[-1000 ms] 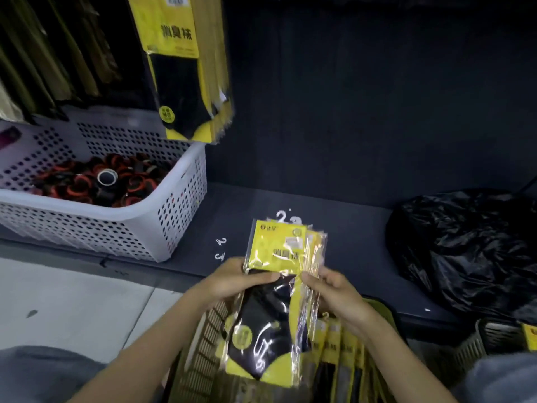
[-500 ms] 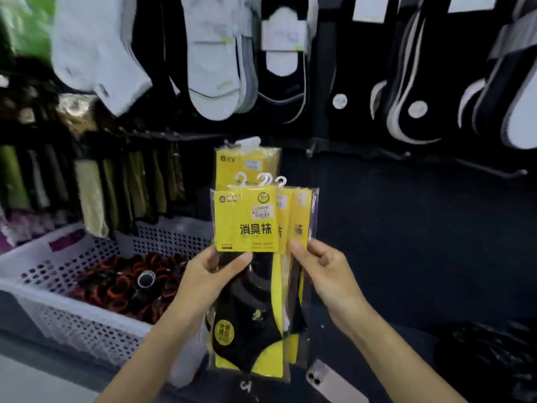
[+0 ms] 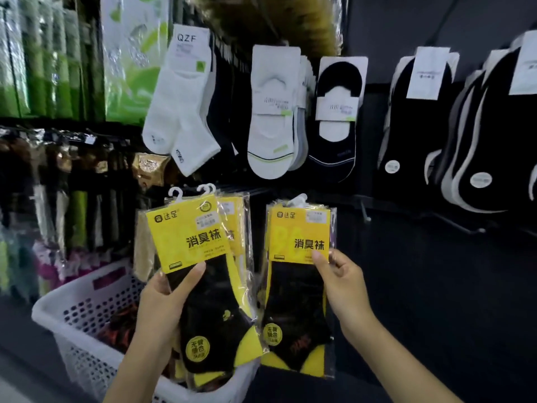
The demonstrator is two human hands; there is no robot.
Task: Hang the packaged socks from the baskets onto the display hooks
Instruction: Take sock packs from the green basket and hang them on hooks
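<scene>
Here, at least two sock packs (image 3: 197,257) are gripped by the left hand (image 3: 162,306) over one white basket (image 3: 72,324); to the right, a separate pack (image 3: 296,286) is pinched by the right hand (image 3: 343,283).

2 hands (image 3: 162,303) (image 3: 345,286), 2 sock bundles (image 3: 189,237) (image 3: 299,234)

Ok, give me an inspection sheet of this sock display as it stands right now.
Surface: dark display wall, bare metal hook right of the hands.
Job's things: left sock packs and right sock packs, yellow cards, white hangers; white basket lower left.
Clutter: red-black items in the basket, blurred.
Grippers: left hand grips the left sock packs; right hand pinches the right sock packs.
Cables: nothing seen.
Surroundings: white socks, no-show socks, black socks hanging above.
</scene>
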